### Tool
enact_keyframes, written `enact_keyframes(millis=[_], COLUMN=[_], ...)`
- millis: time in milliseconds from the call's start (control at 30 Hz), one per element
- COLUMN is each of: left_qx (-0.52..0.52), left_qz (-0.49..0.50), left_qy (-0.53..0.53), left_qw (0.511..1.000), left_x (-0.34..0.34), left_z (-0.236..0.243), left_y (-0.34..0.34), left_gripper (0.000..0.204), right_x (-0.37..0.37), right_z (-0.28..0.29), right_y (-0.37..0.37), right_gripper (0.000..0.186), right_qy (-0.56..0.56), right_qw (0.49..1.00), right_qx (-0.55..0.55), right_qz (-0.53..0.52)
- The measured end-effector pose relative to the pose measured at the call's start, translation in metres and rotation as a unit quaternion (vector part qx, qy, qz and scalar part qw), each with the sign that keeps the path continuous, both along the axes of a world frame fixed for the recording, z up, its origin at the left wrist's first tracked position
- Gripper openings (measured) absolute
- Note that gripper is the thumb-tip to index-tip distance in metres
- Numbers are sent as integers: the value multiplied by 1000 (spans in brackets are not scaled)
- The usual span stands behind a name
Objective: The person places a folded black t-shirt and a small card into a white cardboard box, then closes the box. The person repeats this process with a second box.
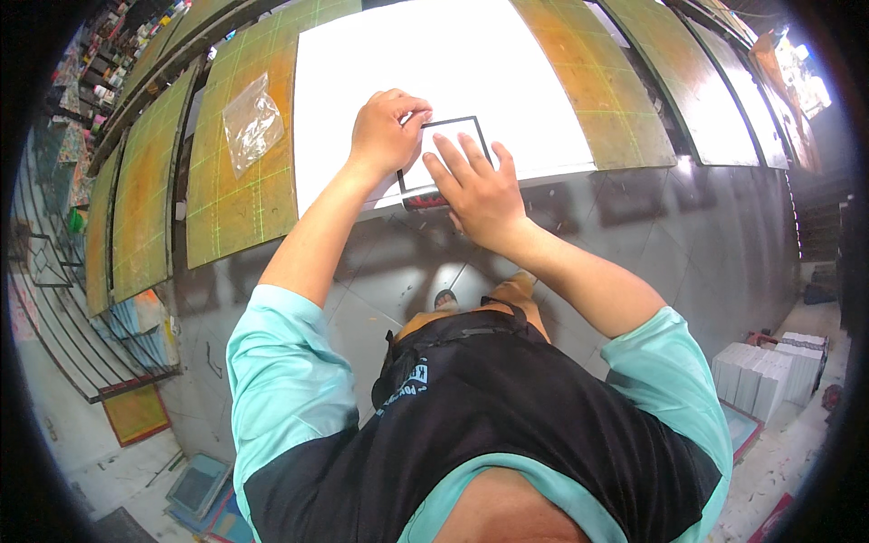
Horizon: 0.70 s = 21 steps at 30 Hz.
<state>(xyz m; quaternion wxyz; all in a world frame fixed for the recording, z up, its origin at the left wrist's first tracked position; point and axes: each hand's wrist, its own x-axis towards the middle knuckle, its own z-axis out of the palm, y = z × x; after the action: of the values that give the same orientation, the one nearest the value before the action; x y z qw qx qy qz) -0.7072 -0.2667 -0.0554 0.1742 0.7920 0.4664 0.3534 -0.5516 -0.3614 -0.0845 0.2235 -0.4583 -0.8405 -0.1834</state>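
Note:
A large white sheet [353,72] lies on a yellowish-brown board in front of me. On its near edge is a rectangle with a thin black border [455,120]; I cannot tell if it is a frame or a film. Its near side has a dark strip with red marks [424,201]. My left hand [387,131] is closed at the rectangle's far left corner, thumb and fingertips pinched together; what they grip is hidden. Over the rectangle's right part my right hand [478,185] rests flat with its fingers spread, holding nothing.
A crumpled clear plastic bag [252,124] lies on the board to the left. More boards [145,195] stand in a row on both sides. A wire rack [77,317] is at the left. Stacked white blocks [756,380] sit on the floor at right.

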Motion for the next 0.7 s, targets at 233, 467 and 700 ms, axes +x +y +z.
enact_keyframes(millis=[233,467,700], left_qx=[34,72,104], left_qz=[-16,-20,-46], left_qy=[20,40,90], left_qw=[999,996,989], left_x=[-8,-7,-10], left_z=[-1,-2,1], left_y=[-2,-6,-5], left_gripper=[6,5,7], right_x=[0,0,-1], right_z=[1,0,1], right_y=[0,1,1], right_gripper=[74,74,74], right_qy=[-5,-6,-4], right_qw=[1000,1000,1000], right_qx=[-10,-5,0], right_qz=[-4,-7,-8])
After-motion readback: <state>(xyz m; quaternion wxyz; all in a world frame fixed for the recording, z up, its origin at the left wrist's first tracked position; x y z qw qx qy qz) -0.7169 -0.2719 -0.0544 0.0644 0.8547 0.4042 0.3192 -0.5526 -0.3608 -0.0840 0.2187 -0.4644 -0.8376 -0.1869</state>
